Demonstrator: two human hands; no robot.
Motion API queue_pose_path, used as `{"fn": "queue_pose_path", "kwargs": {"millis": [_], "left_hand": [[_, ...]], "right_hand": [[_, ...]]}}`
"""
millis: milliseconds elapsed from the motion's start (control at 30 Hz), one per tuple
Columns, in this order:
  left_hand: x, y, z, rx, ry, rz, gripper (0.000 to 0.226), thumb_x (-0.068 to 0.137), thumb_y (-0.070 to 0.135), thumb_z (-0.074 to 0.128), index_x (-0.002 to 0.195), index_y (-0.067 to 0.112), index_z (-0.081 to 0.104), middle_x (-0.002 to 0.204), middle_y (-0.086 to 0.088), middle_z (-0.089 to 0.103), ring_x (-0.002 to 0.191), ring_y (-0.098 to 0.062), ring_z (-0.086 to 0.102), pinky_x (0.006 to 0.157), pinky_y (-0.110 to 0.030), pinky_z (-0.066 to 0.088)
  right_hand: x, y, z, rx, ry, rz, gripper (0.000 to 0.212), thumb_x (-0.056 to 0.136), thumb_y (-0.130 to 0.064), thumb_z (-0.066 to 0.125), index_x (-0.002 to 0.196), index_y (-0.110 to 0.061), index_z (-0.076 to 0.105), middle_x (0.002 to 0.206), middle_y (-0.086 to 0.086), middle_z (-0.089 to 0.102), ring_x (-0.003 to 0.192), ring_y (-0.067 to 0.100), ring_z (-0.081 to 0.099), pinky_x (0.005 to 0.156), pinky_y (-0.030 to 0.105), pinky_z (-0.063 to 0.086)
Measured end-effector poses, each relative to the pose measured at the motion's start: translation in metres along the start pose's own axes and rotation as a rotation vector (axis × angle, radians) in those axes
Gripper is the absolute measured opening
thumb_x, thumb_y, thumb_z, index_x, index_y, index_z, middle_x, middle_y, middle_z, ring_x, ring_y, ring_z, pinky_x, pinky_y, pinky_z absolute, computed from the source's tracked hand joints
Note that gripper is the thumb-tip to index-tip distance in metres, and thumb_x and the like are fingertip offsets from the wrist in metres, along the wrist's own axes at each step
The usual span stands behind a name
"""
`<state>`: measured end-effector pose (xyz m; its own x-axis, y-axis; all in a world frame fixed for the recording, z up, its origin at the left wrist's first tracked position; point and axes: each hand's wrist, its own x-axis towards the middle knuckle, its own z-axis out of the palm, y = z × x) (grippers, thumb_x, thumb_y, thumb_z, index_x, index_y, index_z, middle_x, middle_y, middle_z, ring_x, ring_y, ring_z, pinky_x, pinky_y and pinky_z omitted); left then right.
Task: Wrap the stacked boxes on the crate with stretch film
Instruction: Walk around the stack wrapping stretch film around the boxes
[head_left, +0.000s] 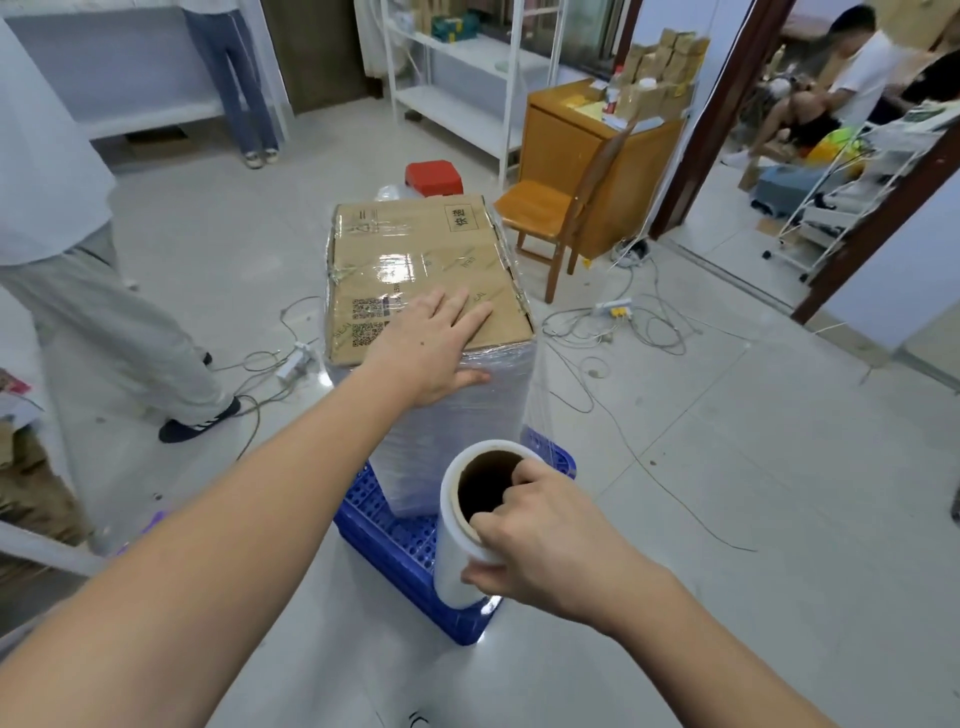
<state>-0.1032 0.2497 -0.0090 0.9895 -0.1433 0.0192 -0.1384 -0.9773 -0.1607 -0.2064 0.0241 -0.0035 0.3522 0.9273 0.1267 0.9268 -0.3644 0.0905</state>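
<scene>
A tall stack of cardboard boxes (415, 249) stands on a blue plastic crate (395, 540) in the middle of the floor. Clear stretch film (452, 431) covers the stack's sides. My left hand (434, 343) lies flat on the near edge of the top box, fingers spread, thumb down over the wrapped side. My right hand (540, 535) grips the upright roll of stretch film (467, 525) by its cardboard core, fingers hooked inside the tube. A thin sheet of film (537, 384) runs from the roll up to the stack's right corner.
A person in grey trousers (119, 332) stands close on the left. Cables and power strips (618, 322) lie on the tiles on both sides of the stack. A wooden chair (556, 208), a cabinet (576, 150) and a red stool (434, 177) stand behind.
</scene>
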Motion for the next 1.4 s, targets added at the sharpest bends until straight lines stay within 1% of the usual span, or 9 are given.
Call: {"fn": "queue_pose_path", "kwargs": {"millis": [200,367,467,567,700,867,1200,1300,1400], "left_hand": [[-0.006,0.006,0.000,-0.007,0.010,-0.010,0.099,0.089,0.085,0.029,0.165,0.030,0.000,0.173,-0.008,0.008,0.157,-0.034,0.014,0.128,-0.046,0.014],[-0.010,0.004,0.002,-0.041,0.028,-0.026,0.101,0.088,0.086,0.036,0.165,0.032,0.001,0.173,-0.006,0.010,0.157,-0.032,0.015,0.129,-0.046,0.015],[-0.012,0.005,0.003,-0.045,0.031,-0.035,0.101,0.087,0.088,0.037,0.165,0.033,0.003,0.173,-0.006,0.012,0.157,-0.032,0.016,0.128,-0.049,0.019],[-0.014,0.010,0.002,-0.056,0.021,-0.032,0.101,0.087,0.088,0.038,0.165,0.033,0.004,0.173,-0.006,0.012,0.157,-0.033,0.017,0.127,-0.050,0.021],[-0.013,0.007,0.001,-0.070,0.022,-0.027,0.102,0.087,0.088,0.039,0.165,0.032,0.004,0.173,-0.007,0.012,0.157,-0.035,0.016,0.127,-0.051,0.020],[-0.011,0.004,0.004,-0.066,0.044,0.031,0.101,0.092,0.078,0.048,0.165,0.026,0.003,0.172,-0.012,0.011,0.156,-0.039,0.014,0.128,-0.050,0.014],[-0.012,-0.070,-0.002,-0.210,-0.050,0.492,0.098,0.093,0.057,0.066,0.167,0.028,0.008,0.174,-0.005,0.002,0.160,-0.024,0.006,0.122,-0.028,-0.002],[-0.017,-0.089,0.000,-0.238,-0.029,0.535,0.095,0.094,0.058,0.064,0.166,0.029,0.010,0.174,-0.003,0.004,0.160,-0.021,0.006,0.121,-0.027,-0.004],[-0.017,-0.088,0.003,-0.281,0.013,0.520,0.090,0.095,0.058,0.063,0.166,0.030,0.015,0.173,-0.001,0.009,0.159,-0.021,0.009,0.125,-0.031,0.002]], "right_hand": [[-0.005,-0.010,-0.005,0.023,-0.065,0.015,0.048,0.067,-0.045,0.075,0.059,-0.021,0.034,0.046,-0.005,0.048,0.047,0.019,0.032,0.067,0.028,0.044],[-0.008,-0.037,-0.002,0.031,-0.064,0.203,0.020,0.077,-0.028,0.066,0.074,-0.020,0.048,0.057,-0.004,0.059,0.050,0.020,0.049,0.076,0.034,0.046],[-0.008,-0.048,0.000,0.033,-0.056,0.335,0.033,0.079,-0.044,0.068,0.076,-0.019,0.046,0.051,-0.004,0.053,0.045,0.020,0.044,0.070,0.036,0.046],[-0.003,-0.050,0.000,-0.008,-0.005,0.443,0.054,0.086,-0.067,0.053,0.067,-0.018,0.041,0.045,-0.003,0.048,0.042,0.021,0.038,0.070,0.037,0.039],[0.001,-0.054,-0.009,0.022,-0.075,0.469,0.043,0.100,-0.046,0.023,0.081,-0.018,0.050,0.059,-0.002,0.047,0.048,0.021,0.037,0.076,0.036,0.031],[0.015,-0.080,-0.008,0.116,-0.007,0.702,0.027,0.081,-0.035,0.063,0.072,-0.020,0.043,0.048,-0.007,0.040,0.042,0.018,0.039,0.065,0.036,0.045],[0.084,-0.105,-0.011,-0.003,-0.090,0.962,0.087,0.068,-0.098,0.012,0.064,-0.021,0.051,0.054,-0.004,0.053,0.059,0.016,0.049,0.078,0.033,0.036],[0.092,-0.103,-0.003,-0.032,-0.054,1.032,0.082,0.069,-0.097,0.022,0.058,-0.021,0.049,0.050,-0.006,0.050,0.056,0.016,0.049,0.076,0.032,0.039],[0.087,-0.098,0.013,-0.153,0.097,1.021,0.069,0.076,-0.075,0.061,0.053,-0.015,0.035,0.042,-0.003,0.043,0.046,0.022,0.039,0.065,0.034,0.040]]}}
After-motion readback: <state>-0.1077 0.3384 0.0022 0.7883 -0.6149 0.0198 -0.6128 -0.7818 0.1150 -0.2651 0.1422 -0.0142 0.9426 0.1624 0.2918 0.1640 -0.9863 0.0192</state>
